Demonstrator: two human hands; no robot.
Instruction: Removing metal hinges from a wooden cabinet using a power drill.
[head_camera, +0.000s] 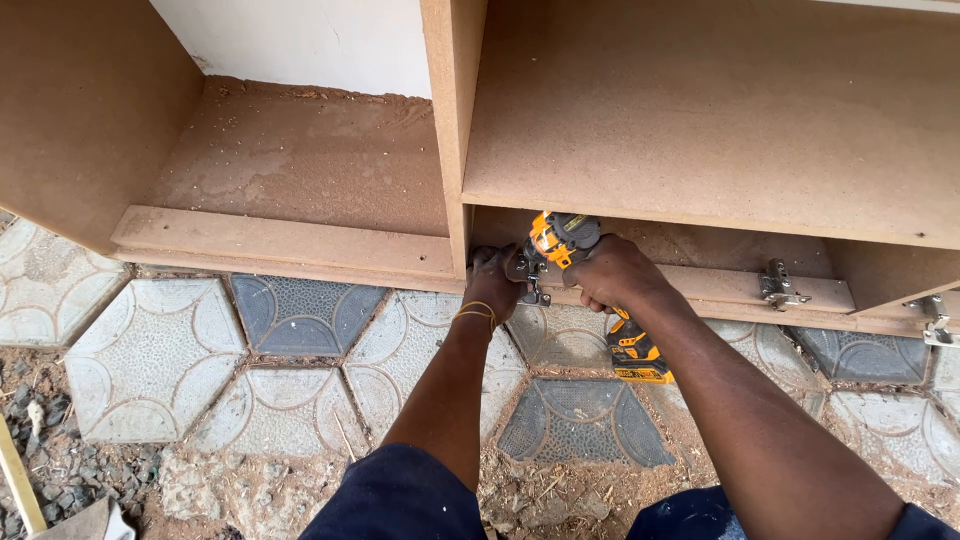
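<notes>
Nearest you, your knees in dark cloth sit at the bottom edge, over pavers (160, 360) patterned in grey and white, with wood chips and dirt scattered between them. Your two forearms reach forward from there to the cabinet (700, 120), a brown board carcass lying open toward you.

Your right hand (615, 272) is closed around the grip of a yellow and black drill (565, 240), whose battery end hangs below your wrist and whose nose points left at a metal hinge (530, 275) on the cabinet's front rail. Your left hand (492, 280), with a yellow band at the wrist, is curled against that hinge, pressing it to the rail just right of the cabinet's upright divider.

Further right along the same rail sit a second hinge (778, 283) and a third (937, 318). Beyond the cabinet a white wall (300, 40) shows through its open back.
</notes>
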